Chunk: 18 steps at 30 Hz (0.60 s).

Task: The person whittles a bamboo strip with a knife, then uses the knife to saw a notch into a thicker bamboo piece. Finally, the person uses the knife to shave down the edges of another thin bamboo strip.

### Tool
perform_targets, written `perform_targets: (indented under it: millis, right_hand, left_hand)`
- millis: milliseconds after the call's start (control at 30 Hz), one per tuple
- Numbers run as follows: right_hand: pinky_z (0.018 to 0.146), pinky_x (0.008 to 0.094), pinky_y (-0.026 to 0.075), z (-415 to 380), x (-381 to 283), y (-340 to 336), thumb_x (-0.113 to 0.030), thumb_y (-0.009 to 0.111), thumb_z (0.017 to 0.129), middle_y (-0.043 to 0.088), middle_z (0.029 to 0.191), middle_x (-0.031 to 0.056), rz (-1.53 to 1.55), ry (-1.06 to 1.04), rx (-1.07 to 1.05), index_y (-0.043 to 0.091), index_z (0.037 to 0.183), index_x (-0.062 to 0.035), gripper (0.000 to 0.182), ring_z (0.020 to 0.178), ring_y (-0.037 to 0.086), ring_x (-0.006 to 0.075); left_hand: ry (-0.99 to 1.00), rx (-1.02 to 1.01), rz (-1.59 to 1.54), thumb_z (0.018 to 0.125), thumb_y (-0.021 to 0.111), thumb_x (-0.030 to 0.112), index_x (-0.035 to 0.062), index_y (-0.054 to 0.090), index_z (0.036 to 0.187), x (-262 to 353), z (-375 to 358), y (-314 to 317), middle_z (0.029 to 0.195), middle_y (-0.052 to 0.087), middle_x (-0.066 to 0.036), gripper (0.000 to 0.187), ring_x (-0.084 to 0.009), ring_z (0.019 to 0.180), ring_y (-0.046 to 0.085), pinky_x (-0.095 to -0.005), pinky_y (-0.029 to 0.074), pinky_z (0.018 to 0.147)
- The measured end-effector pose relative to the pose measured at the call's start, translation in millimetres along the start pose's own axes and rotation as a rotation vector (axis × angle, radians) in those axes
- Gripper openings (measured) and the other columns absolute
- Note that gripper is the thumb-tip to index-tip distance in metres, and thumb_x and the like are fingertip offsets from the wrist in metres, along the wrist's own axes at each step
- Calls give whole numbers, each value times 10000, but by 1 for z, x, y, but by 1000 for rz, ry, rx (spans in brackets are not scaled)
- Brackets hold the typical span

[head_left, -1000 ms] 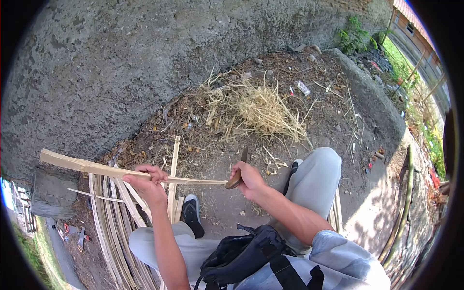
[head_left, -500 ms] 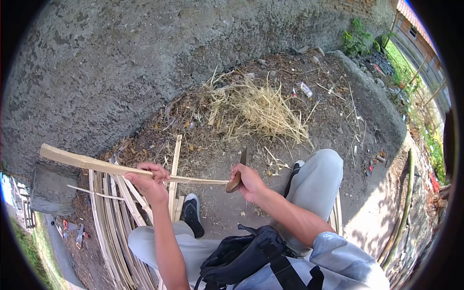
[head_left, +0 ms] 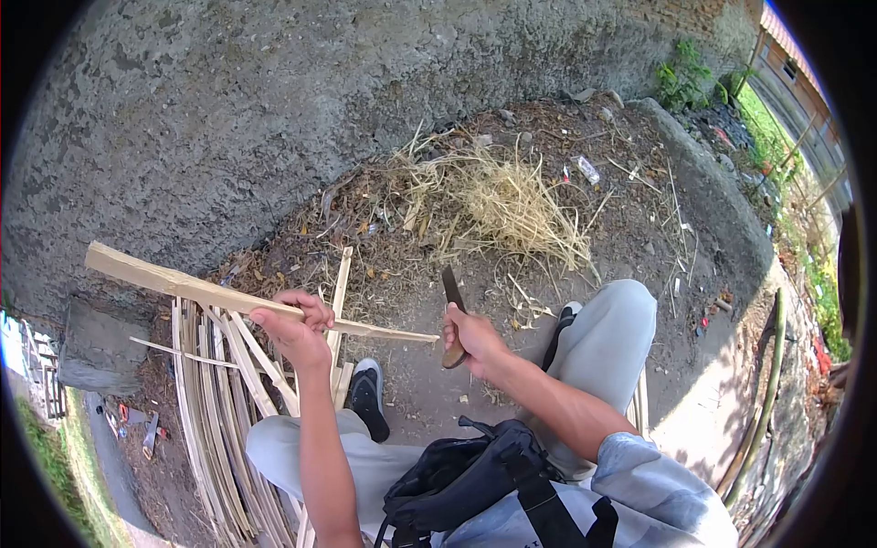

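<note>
My left hand [head_left: 301, 331] is closed around a long pale wooden strip [head_left: 210, 294], which slants from the upper left down toward my right hand. In my right hand [head_left: 469, 340] is a knife [head_left: 453, 289], gripped by its wooden handle, the dark blade pointing up and slightly left. The strip's thin right end lies just left of the knife handle; whether they touch I cannot tell. Beneath my left hand, another pale strip [head_left: 340, 292] stands out from a bundle of long strips [head_left: 206, 393] on the ground beside my leg.
A heap of straw-like shavings [head_left: 516, 205] lies ahead, before a rough grey wall [head_left: 228, 119]. Tools, including a saw [head_left: 151, 437], are on the ground at far left. A black bag [head_left: 466, 479] hangs at my waist. A long green pole [head_left: 766, 393] lies at right.
The knife blade has tilted further left and shows more of its length. My left hand and the strip have shifted slightly right, and the strip's left end is higher.
</note>
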State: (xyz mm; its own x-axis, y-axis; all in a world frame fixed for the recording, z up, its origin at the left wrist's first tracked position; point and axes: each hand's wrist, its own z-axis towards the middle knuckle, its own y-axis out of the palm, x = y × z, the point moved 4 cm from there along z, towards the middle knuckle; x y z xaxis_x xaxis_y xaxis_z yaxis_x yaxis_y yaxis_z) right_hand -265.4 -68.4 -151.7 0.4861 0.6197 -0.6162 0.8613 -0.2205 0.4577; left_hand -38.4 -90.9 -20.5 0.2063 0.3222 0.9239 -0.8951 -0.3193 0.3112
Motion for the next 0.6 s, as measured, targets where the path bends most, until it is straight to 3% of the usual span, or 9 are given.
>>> perform_targets:
  millis: [133, 200, 300, 400, 433, 500, 600]
  right_hand:
    - [496, 281, 441, -26, 15, 27, -272, 423, 1006, 537, 659, 29, -416, -232, -146, 569, 873, -2, 334, 514, 507, 123]
    - [453, 278, 426, -34, 14, 43, -272, 425, 1003, 544, 613, 31, -645, -420, -246, 593, 885, 18, 356, 473, 495, 110]
    - [491, 424, 435, -53, 6, 56, -253, 446, 984, 574, 549, 147, -859, -585, -256, 600, 847, 32, 351, 449, 566, 265]
    - [528, 451, 446, -52, 2, 56, -267, 426, 984, 562, 588, 217, -974, -630, -220, 590, 807, 33, 385, 524, 579, 377]
    - [544, 444, 457, -48, 2, 56, -287, 421, 987, 560, 581, 193, -989, -634, -198, 597, 802, 32, 409, 530, 591, 343]
    - [574, 428, 477, -35, 14, 53, -326, 411, 995, 556, 565, 145, -1019, -637, -160, 612, 793, 30, 456, 541, 616, 275]
    - [618, 470, 469, -4, 37, 43, -356, 375, 1001, 578, 615, 204, -1127, -556, -133, 628, 813, 25, 494, 599, 607, 369]
  left_hand:
    - [42, -18, 42, 808, 247, 826, 42, 440, 760, -2, -2, 10, 483, 284, 7, 809, -125, 422, 319, -277, 326, 437]
    - [20, -6, 18, 779, 293, 841, 70, 424, 728, -3, -6, 16, 496, 219, 19, 783, -120, 428, 275, -277, 274, 440]
    - [99, 80, 76, 792, 274, 837, 61, 410, 705, 1, -13, 26, 490, 221, 20, 793, -114, 415, 262, -273, 258, 418]
    - [92, 97, 70, 796, 256, 836, 69, 393, 698, 1, -13, 29, 487, 224, 19, 786, -114, 410, 261, -271, 252, 414]
    - [97, 116, 47, 846, 232, 796, 56, 405, 666, -1, -12, 27, 459, 312, -6, 781, -103, 392, 311, -252, 276, 391]
    - [107, 197, 82, 840, 233, 802, 58, 402, 657, -2, -17, 29, 457, 299, -1, 784, -102, 388, 306, -247, 264, 384]
    - [121, 256, 88, 833, 228, 812, 67, 382, 642, -3, -19, 31, 455, 276, 7, 784, -98, 380, 297, -241, 231, 367]
